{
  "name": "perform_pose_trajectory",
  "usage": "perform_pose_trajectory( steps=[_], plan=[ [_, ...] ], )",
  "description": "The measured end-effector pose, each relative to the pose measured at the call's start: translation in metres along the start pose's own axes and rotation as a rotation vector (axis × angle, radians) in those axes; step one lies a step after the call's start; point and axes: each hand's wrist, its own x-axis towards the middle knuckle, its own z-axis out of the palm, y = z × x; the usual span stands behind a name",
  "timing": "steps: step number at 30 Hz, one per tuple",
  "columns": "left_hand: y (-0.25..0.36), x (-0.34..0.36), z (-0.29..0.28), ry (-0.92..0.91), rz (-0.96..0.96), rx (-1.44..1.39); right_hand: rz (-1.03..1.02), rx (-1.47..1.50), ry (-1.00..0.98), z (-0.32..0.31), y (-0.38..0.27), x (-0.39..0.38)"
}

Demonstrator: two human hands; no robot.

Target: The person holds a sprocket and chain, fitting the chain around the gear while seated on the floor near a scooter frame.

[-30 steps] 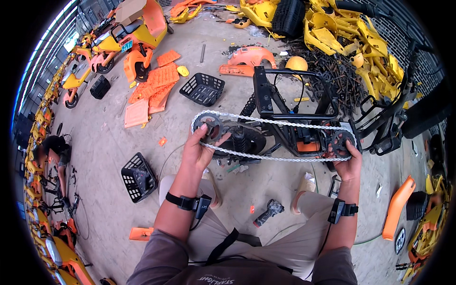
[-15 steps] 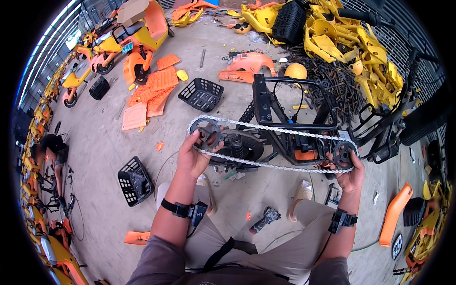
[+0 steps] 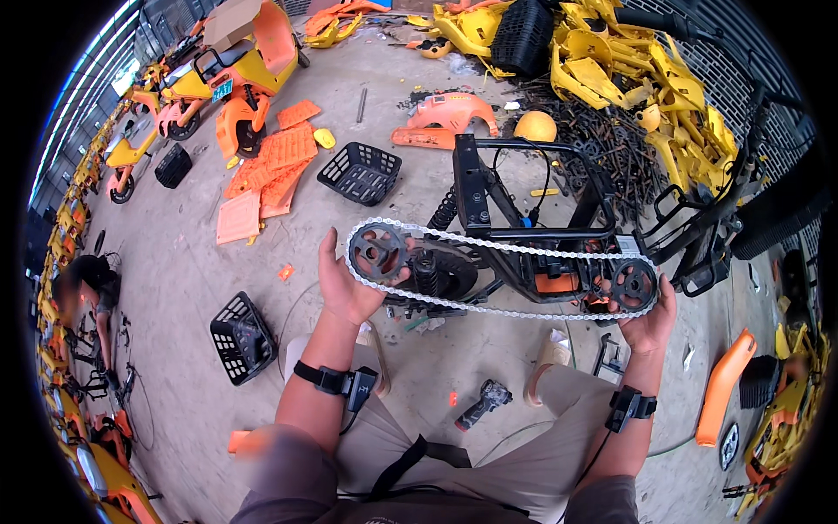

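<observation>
A silver roller chain [image 3: 524, 250] is looped around two dark sprockets and stretched between my hands. My left hand [image 3: 351, 290] supports the left sprocket [image 3: 377, 251] from behind and below; its thumb stands up, off the rim. Around the lower right edge of the right sprocket [image 3: 633, 286] curls my right hand [image 3: 648, 325], its fingers partly hidden behind it. Behind the chain stands a black scooter frame [image 3: 541, 233] with a coil spring shock [image 3: 444, 212] and a wheel partly covered by the left sprocket and chain.
A cordless power tool [image 3: 484, 404] lies on the floor between my feet. Two black baskets [image 3: 360, 173] [image 3: 243, 339] stand to the left. Yellow panels [image 3: 602, 65] and dark metal parts are heaped far right. Another person [image 3: 92, 284] works at far left. An orange panel [image 3: 726, 389] lies right.
My left thumb has lifted off the left sprocket's rim, and that sprocket now faces me more squarely. My right thumb has shifted outward to the sprocket's edge. The chain remains looped on both.
</observation>
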Motion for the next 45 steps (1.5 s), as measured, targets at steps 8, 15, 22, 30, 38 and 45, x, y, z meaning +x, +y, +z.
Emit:
perform_pose_trajectory(
  steps=[8,15,22,30,38,45],
  plan=[
    [0.003,0.002,-0.009,0.078,0.107,0.193,-0.017,-0.076,-0.107,0.010,0.003,0.009],
    [0.012,-0.009,-0.007,0.122,0.123,0.270,-0.015,-0.088,-0.018,0.024,-0.001,0.024],
    [0.018,-0.018,0.005,0.017,0.238,0.275,-0.040,-0.128,-0.168,0.037,-0.002,0.026],
    [0.012,-0.001,0.012,0.103,0.375,0.221,-0.054,-0.052,-0.149,0.039,0.007,0.047],
    [0.004,0.008,0.013,0.224,0.432,0.281,-0.048,-0.085,-0.118,0.038,0.007,0.052],
    [-0.007,0.002,0.016,0.348,0.390,0.372,-0.041,-0.125,-0.002,0.030,0.008,0.052]
  ],
)
